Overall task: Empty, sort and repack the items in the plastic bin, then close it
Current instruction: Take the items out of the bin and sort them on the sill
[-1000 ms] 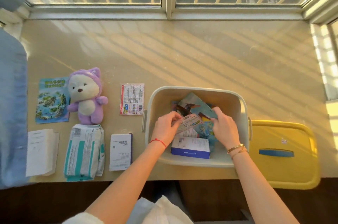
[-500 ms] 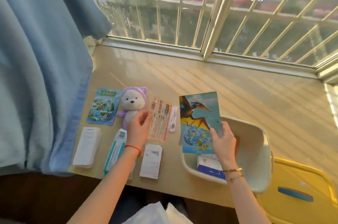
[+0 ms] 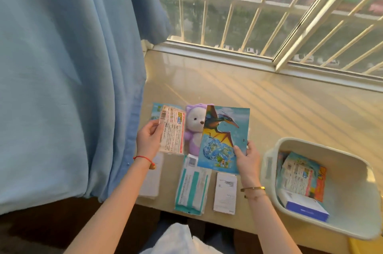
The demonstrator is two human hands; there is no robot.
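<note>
The pale plastic bin (image 3: 271,156) stands at the right with a colourful booklet (image 3: 300,175) and a blue and white box (image 3: 306,206) inside. My right hand (image 3: 247,157) holds a pterosaur picture card (image 3: 224,137) by its lower right corner, above the laid-out items. My left hand (image 3: 149,139) holds a red and white packet (image 3: 173,130) upright to the left of the purple plush bear (image 3: 194,127). A map card (image 3: 156,109) shows behind the packet.
On the sill lie a teal and white pouch (image 3: 192,189), a white box (image 3: 225,191) and a white booklet (image 3: 150,183). A blue curtain (image 3: 68,77) hangs at the left. The yellow lid's corner (image 3: 364,246) shows at the bottom right. Window bars (image 3: 248,15) stand behind.
Both hands came out of the bin and moved left, the right with the pterosaur card, the left with the packet. My head turned left, so the bin now sits at the right edge.
</note>
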